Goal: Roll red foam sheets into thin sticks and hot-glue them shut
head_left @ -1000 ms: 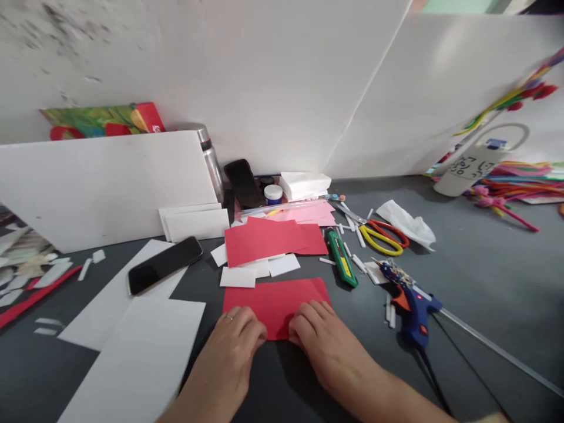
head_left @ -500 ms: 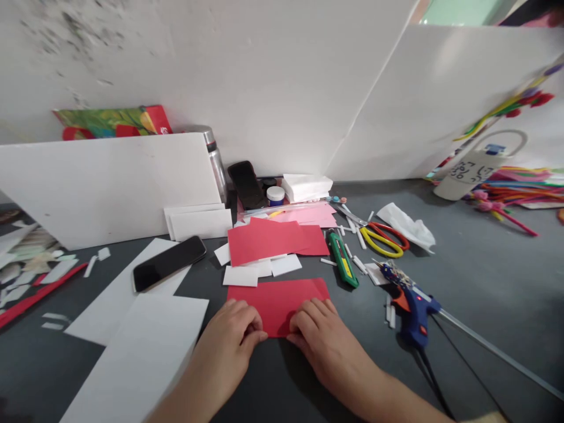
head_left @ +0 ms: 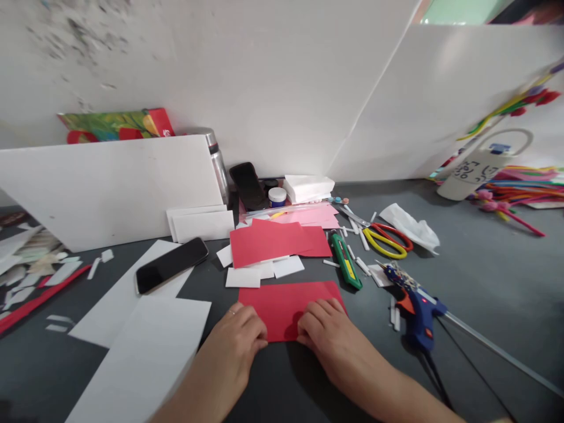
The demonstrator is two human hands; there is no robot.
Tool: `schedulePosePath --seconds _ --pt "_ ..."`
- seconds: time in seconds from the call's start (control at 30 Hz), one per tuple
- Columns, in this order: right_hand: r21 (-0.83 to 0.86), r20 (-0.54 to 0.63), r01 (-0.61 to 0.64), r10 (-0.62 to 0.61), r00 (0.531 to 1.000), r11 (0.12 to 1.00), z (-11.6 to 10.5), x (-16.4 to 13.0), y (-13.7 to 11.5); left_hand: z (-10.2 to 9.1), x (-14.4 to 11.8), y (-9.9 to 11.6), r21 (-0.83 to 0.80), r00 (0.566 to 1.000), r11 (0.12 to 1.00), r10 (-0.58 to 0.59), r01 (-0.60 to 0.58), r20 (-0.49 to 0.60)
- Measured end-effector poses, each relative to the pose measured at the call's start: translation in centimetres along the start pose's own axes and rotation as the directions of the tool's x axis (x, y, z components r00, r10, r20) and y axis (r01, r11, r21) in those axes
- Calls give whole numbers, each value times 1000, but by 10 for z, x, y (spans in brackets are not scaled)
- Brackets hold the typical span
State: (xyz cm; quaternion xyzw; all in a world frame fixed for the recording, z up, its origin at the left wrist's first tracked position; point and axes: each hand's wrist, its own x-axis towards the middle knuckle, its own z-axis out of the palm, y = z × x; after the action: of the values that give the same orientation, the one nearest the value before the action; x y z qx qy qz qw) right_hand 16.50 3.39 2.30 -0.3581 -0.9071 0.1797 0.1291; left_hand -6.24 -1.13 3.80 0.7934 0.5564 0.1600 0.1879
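Red paper rectangle flat on the grey table

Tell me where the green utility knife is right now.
In the head view, the green utility knife lies on the grey table right of centre, between the red paper stack and the yellow-handled scissors, beyond the right hand.

phone left of paper, glue gun right

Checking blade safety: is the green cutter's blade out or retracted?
Cannot tell. The cutter lies flat beside the scissors, away from both hands; its tip is too small to show any blade.
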Motion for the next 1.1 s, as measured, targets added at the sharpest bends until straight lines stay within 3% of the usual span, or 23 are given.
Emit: schedulePosePath --seconds 0.17,0.33,0.5,0.67,0.9,1.1 --pt "-30 -5 12 -12 1000 999 0 1 2 3 -4 -4 246 969 939 249 -242 3" --pt "-61 -18 73 -74 997 995 8 2 -1 9 -3 -5 291 960 917 280 -274 21" --pt "-62 -21 95 -96 995 994 11 4 -6 15 -3 -4 200 982 962 188 -187 16" --pt "-68 -32 89 -91 995 994 10 5 -6 11 -4 -1 134 997 991 18 -27 71" --pt "-59 2 59 -59 998 997 11 7 -6 -6 -5 3 82 968 987 -153 139 201" --pt "0 8 40 -40 999 999 7 9 -5 -11 -5 -1 -5 952 972 -229 235 205"
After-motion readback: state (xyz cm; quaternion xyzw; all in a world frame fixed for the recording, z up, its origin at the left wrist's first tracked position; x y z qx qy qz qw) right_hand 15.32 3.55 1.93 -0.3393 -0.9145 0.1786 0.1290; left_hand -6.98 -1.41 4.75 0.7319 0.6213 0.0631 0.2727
